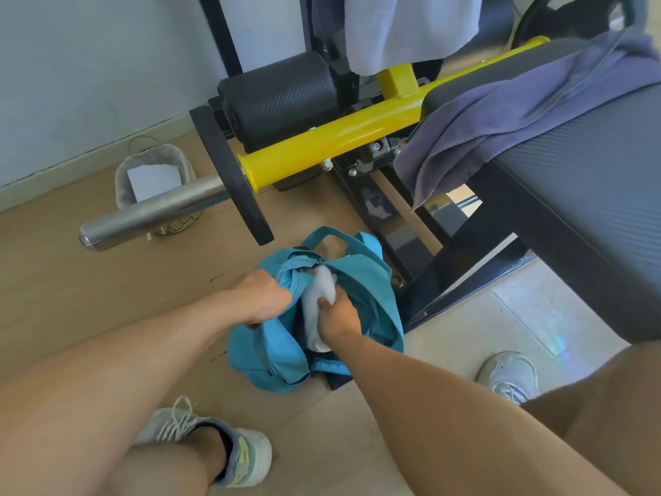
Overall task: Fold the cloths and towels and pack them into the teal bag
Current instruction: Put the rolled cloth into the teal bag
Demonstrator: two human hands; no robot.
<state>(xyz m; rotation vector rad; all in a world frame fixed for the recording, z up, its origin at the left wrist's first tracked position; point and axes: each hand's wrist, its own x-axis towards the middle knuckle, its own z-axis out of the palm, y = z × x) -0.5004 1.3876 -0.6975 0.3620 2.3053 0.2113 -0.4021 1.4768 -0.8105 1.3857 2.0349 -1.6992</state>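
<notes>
Teal fabric of the bag [272, 352] slumps on the floor beside the weight bench; soft and light, it needs its mouth held open. The left hand [263, 298] clamps on the rim by the zip. The right hand [338, 311] grips a rolled pale grey cloth [316, 302], half inside the opening. Limp and light, the roll seems best held mid-length so it stays rolled. A purple towel [529, 112] drapes over the bench [590, 166], a white cloth [404, 26] hangs above. No readable writing shows.
</notes>
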